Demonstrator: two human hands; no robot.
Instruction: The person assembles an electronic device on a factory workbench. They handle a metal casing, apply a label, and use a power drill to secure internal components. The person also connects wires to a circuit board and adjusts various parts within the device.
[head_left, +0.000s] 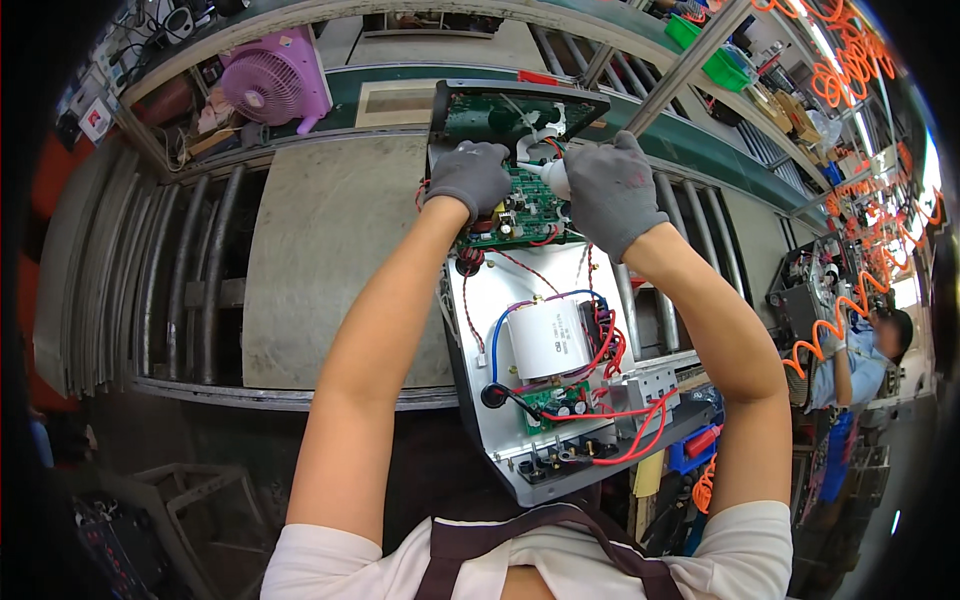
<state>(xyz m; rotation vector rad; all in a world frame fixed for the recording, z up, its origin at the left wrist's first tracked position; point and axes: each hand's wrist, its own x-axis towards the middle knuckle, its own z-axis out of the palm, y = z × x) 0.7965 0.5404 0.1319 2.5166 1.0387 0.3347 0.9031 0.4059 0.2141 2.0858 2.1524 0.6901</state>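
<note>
An open metal device housing [472,370] lies in front of me, its far end resting on the roller line. My right hand [612,190], in a grey glove, is closed around a white squeeze bottle [556,178]. The bottle's thin nozzle points left over a green circuit board [532,215] in the far part of the housing. My left hand [468,178], also gloved, is at the board's left edge with its fingers curled; what they grip is hidden. A large white cylinder [550,340], probably a capacitor, sits nearer me among red and blue wires.
A grey board [335,260] covers rollers on the left, beside a stack of metal sheets [85,270]. A pink fan [270,82] stands at the back left. Orange coiled hoses [840,325] hang at the right, where another person [855,365] works by a similar device.
</note>
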